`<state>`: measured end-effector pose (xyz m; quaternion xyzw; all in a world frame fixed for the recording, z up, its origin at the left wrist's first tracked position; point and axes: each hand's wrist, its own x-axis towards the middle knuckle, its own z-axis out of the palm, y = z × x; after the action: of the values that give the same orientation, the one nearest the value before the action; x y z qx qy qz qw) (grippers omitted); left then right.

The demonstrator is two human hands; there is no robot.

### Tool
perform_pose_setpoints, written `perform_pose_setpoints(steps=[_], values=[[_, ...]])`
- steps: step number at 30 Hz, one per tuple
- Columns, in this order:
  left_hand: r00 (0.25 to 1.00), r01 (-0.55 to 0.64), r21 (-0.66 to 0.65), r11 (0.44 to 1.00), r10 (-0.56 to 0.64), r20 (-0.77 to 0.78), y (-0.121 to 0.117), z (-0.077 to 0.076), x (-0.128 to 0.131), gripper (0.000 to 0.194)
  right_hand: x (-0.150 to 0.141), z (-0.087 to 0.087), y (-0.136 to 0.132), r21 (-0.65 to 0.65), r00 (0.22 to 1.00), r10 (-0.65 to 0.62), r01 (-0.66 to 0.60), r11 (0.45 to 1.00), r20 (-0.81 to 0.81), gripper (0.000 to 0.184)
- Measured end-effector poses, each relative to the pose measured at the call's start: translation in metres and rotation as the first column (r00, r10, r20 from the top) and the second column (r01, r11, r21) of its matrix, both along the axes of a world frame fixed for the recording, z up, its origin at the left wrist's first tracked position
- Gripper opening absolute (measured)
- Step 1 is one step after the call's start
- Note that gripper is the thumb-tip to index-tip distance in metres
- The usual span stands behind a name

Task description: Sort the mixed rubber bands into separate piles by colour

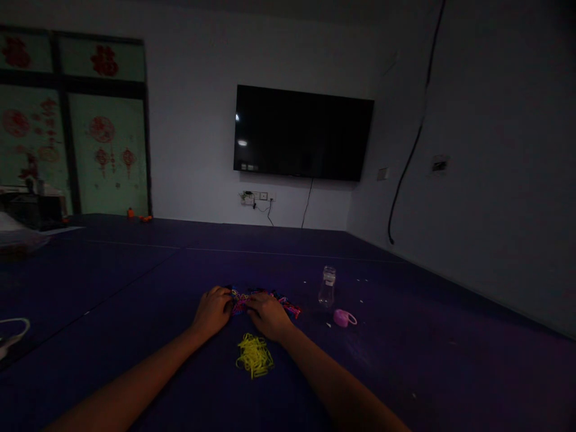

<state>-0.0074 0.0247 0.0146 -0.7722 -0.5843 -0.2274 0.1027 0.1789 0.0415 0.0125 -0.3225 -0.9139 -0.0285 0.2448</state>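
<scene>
Between my left hand [213, 309] and right hand [269, 316] lies a heap of mixed-colour bands [240, 304], pink and blue among them, spreading on past the far side of my right hand. The fingers of both hands are bent down at the heap; I cannot tell whether either has any bands pinched. Nearer me than both hands, and apart from them, yellow bands [254, 356] sit piled on the purple surface [189, 384]. Right of my right hand is a clear bottle [327, 288], a pink lid [341, 318] near it, its loop pointing away from my hands.
</scene>
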Motion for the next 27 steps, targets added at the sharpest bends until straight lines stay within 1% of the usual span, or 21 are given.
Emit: perform_pose_setpoints(steps=[5, 13, 21, 27], values=[[0.999, -0.034, -0.016, 0.999, 0.034, 0.04, 0.0026, -0.0017, -0.0024, 0.022, 0.0, -0.0003, 0.0, 0.008, 1.0, -0.005, 0.005, 1.0, 0.005, 0.026], [0.995, -0.085, -0.028, 0.996, 0.086, 0.058, 0.0035, -0.0007, -0.0042, 0.016, 0.001, -0.0013, 0.0008, -0.005, 1.0, -0.01, 0.01, 1.0, 0.008, 0.028], [0.996, -0.083, -0.043, 0.996, 0.084, 0.03, -0.002, 0.0035, -0.0002, 0.016, 0.0013, -0.0006, 0.0004, -0.005, 1.0, 0.009, -0.009, 1.0, -0.004, 0.028], [0.997, -0.078, -0.044, 0.996, 0.078, -0.002, -0.0029, 0.0028, 0.0016, 0.02, 0.0003, 0.0007, -0.0012, -0.012, 1.0, -0.007, 0.007, 1.0, 0.001, 0.027]])
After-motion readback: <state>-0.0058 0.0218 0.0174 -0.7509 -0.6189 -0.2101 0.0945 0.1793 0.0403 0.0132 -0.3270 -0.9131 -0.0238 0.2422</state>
